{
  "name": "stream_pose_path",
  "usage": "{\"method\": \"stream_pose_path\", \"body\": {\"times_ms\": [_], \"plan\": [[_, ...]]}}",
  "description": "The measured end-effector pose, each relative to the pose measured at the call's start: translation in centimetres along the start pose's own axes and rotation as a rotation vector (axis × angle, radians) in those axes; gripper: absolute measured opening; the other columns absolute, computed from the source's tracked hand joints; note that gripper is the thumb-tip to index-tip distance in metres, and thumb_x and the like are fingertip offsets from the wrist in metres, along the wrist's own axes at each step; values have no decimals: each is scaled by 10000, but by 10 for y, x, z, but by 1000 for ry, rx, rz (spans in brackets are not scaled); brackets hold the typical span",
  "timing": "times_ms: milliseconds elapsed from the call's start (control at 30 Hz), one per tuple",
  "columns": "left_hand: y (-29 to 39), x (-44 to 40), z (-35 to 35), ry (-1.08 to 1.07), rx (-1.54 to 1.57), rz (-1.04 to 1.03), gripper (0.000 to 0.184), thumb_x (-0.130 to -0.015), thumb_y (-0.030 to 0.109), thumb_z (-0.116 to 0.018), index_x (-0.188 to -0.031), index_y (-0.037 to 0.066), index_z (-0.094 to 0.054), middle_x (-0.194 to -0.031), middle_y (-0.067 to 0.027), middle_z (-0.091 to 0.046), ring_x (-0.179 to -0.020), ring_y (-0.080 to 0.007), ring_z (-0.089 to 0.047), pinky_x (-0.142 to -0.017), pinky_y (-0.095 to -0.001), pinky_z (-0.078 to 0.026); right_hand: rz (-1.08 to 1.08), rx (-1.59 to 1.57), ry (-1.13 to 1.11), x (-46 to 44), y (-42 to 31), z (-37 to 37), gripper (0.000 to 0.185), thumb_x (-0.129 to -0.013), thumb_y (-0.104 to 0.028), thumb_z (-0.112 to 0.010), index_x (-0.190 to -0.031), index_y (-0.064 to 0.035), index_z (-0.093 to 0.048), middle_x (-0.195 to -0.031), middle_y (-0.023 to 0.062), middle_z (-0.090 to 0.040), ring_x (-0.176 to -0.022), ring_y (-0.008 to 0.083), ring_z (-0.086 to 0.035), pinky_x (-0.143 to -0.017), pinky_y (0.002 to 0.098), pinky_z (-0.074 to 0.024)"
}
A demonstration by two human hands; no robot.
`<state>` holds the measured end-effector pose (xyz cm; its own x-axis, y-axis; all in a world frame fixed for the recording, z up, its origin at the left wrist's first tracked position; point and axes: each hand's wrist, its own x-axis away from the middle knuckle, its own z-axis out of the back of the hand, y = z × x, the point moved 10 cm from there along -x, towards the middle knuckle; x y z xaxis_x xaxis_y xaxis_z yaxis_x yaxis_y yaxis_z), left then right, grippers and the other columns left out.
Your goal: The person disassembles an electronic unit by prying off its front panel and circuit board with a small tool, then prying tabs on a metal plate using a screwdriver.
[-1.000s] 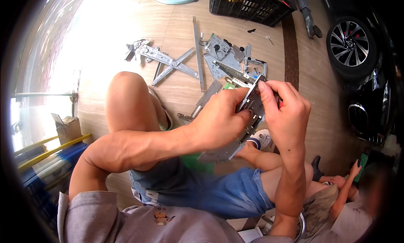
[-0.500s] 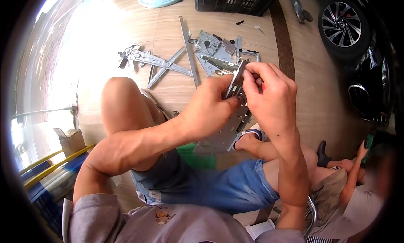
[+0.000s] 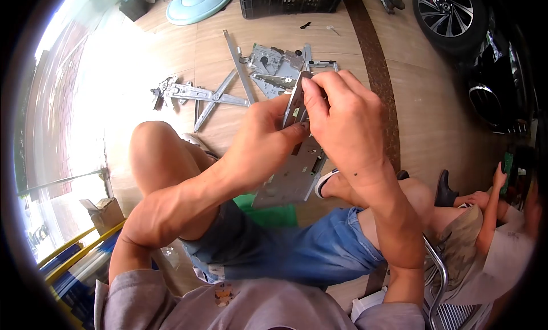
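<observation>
My left hand [image 3: 257,133] grips the edge of a grey sheet-metal panel [image 3: 288,178], its thumb on the near side. The panel is tilted, with small holes and slots, and hangs down over my lap. Along its upper part runs a dark strip [image 3: 295,104]. My right hand [image 3: 349,116] is closed at the panel's top end, thumb and forefinger pinched beside the strip. What lies inside those fingers is hidden. Beyond my hands, a pile of metal parts [image 3: 268,59] and a crossed-arm metal mechanism [image 3: 214,96] lie on the floor.
A black crate [image 3: 291,3] and a pale blue round base [image 3: 197,7] stand at the back. A car wheel [image 3: 445,13] is at upper right. Another person [image 3: 479,238] sits at right, holding a green board [image 3: 507,164]. A cardboard box [image 3: 105,216] stands at left.
The view has shifted, so the floor items sit further left. Both hands stay on the panel. A red bit visible in my right hand earlier is now hidden.
</observation>
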<state>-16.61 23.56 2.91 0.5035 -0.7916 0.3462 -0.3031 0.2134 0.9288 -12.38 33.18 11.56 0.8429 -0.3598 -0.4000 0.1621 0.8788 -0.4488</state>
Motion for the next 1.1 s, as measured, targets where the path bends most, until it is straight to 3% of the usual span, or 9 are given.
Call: {"method": "stream_pose_path", "body": {"times_ms": [67,467,767,1100], "plan": [[-4,-1,-1,-22,24,-1,150,-992,67,-646,-1131,13,-659,-845,25,-673,-716,-30,-570,-608,-219,-429,-11,-32,-25,-1,2,-3,165,-961,-155,-661,-864,-25,-633,-838,136,-668,-681,362,-678,-619,451,-560],[-7,-7,-2,-8,47,-60,161,-1006,101,-655,-1139,11,-658,-850,25,-675,-720,-27,-563,-605,-216,-418,-1,-64,-32,-1,5,-5,120,-941,-138,-670,-890,-33,-640,-858,128,-674,-721,359,-695,-641,447,-571],[-1,-3,0,9,23,-6,165,-970,10,-595,-1123,-34,-640,-834,-14,-638,-744,-79,-548,-654,-272,-459,-55,-21,-3,-1,10,-1,200,-947,-195,-688,-830,-36,-658,-806,127,-670,-704,357,-692,-622,438,-565],[-9,-3,-2,21,155,1,172,-959,8,-602,-1120,-24,-655,-825,-13,-646,-721,-73,-552,-619,-272,-450,-16,-108,-48,-2,7,-9,117,-923,-109,-668,-885,1,-656,-830,163,-676,-749,381,-690,-680,469,-570]]}}
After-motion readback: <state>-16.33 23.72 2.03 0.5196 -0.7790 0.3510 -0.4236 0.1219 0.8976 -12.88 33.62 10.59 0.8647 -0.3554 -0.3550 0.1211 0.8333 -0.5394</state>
